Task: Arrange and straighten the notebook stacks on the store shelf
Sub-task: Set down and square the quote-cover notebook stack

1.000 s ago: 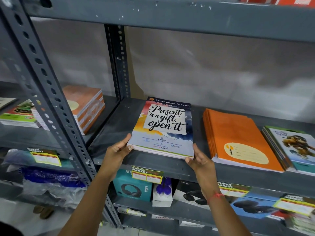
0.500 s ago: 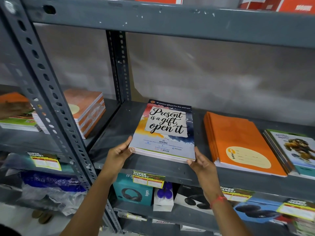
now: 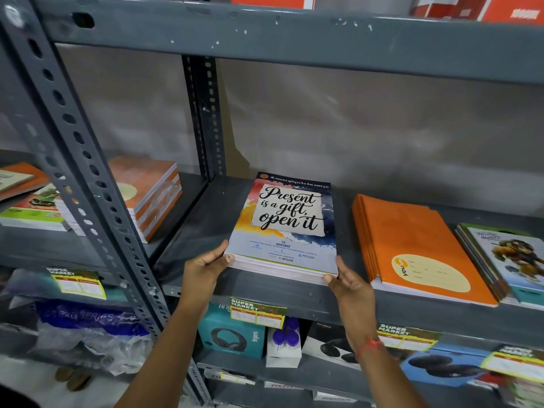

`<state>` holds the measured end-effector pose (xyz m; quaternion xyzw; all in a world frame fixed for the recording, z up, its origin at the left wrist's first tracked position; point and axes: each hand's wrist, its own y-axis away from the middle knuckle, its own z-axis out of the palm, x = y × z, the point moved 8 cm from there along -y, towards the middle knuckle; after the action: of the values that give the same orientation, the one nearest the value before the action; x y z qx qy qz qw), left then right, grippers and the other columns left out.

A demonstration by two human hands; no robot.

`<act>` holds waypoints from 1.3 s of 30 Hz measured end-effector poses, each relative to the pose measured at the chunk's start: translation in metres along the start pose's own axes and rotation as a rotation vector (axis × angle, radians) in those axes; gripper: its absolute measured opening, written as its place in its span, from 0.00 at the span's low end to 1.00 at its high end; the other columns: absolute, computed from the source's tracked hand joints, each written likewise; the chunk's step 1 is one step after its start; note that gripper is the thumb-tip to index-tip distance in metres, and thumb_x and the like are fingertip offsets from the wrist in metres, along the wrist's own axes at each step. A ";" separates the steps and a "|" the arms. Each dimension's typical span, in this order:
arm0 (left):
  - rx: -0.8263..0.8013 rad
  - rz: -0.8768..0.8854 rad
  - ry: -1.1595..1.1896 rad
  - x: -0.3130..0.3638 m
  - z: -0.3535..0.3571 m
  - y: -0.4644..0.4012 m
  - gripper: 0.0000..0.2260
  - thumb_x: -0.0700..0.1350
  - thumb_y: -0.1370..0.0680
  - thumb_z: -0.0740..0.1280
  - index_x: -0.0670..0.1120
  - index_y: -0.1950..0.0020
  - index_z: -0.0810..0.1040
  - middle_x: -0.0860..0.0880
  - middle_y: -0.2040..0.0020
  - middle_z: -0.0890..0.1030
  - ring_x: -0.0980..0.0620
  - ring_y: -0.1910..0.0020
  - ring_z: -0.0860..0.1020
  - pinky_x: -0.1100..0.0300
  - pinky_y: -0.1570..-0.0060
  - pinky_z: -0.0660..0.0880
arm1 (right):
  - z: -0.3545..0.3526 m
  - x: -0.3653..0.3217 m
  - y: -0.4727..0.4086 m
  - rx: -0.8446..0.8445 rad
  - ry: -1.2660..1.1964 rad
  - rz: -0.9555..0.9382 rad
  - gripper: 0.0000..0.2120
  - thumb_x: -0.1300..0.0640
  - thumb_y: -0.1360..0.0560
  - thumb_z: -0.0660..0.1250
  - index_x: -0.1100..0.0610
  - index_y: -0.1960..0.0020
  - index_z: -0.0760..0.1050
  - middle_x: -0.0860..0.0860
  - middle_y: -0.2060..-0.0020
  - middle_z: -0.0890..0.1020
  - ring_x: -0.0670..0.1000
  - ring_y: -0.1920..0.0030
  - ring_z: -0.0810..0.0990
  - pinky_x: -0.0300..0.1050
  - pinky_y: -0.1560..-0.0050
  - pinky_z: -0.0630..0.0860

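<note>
two hands, left [image 3: 203, 267] and right [image 3: 348, 285], grip one notebook stack [image 3: 284, 228]; two stacks [image 3: 418, 245] lie beside it.

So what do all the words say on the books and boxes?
"Present is a gift, open it": top notebook, with "NAVIN GROUP" lower down; its other print is too small.
"YOUVA": orange notebook.
"SUPER MARKET": shelf price tags; prices blurred.
"fingers": teal headphone box.
Red boxes up top: blurred.
</note>
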<state>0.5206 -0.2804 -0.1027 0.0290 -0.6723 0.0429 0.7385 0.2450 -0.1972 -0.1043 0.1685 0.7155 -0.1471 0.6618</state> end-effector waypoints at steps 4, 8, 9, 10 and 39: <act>0.040 -0.012 0.016 -0.001 -0.001 -0.001 0.17 0.33 0.28 0.67 0.38 0.40 0.75 0.48 0.46 0.79 0.66 0.59 0.77 0.78 0.63 0.74 | -0.001 0.000 0.000 0.032 0.007 -0.005 0.24 0.63 0.29 0.69 0.55 0.34 0.70 0.47 0.38 0.76 0.41 0.41 0.72 0.38 0.38 0.65; 0.071 -0.018 0.028 -0.002 -0.002 -0.001 0.16 0.33 0.28 0.67 0.37 0.41 0.75 0.47 0.47 0.80 0.59 0.56 0.78 0.76 0.62 0.75 | -0.002 -0.001 0.000 0.071 0.044 -0.003 0.23 0.62 0.29 0.69 0.54 0.35 0.71 0.50 0.38 0.77 0.42 0.43 0.73 0.40 0.37 0.66; 0.076 -0.020 0.030 -0.002 -0.002 -0.001 0.16 0.33 0.29 0.67 0.38 0.41 0.76 0.47 0.47 0.80 0.59 0.56 0.79 0.76 0.62 0.75 | -0.002 -0.001 0.000 0.076 0.050 0.001 0.23 0.62 0.29 0.69 0.54 0.35 0.71 0.50 0.38 0.77 0.43 0.43 0.73 0.41 0.36 0.66; 0.081 -0.022 0.032 -0.002 -0.003 -0.001 0.16 0.33 0.29 0.68 0.38 0.41 0.76 0.48 0.48 0.80 0.61 0.58 0.79 0.76 0.62 0.75 | -0.002 -0.001 0.000 0.079 0.054 0.003 0.23 0.62 0.29 0.69 0.54 0.35 0.71 0.51 0.38 0.77 0.43 0.43 0.73 0.41 0.36 0.66; 0.078 0.027 -0.016 -0.002 -0.006 0.004 0.14 0.34 0.28 0.67 0.41 0.42 0.77 0.50 0.46 0.79 0.56 0.49 0.78 0.74 0.54 0.75 | -0.004 -0.002 0.004 -0.007 0.078 -0.002 0.24 0.60 0.27 0.68 0.51 0.33 0.68 0.40 0.41 0.72 0.40 0.40 0.70 0.36 0.38 0.62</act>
<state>0.5257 -0.2762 -0.1049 0.0491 -0.6764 0.0787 0.7307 0.2436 -0.1916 -0.1018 0.1709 0.7414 -0.1386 0.6339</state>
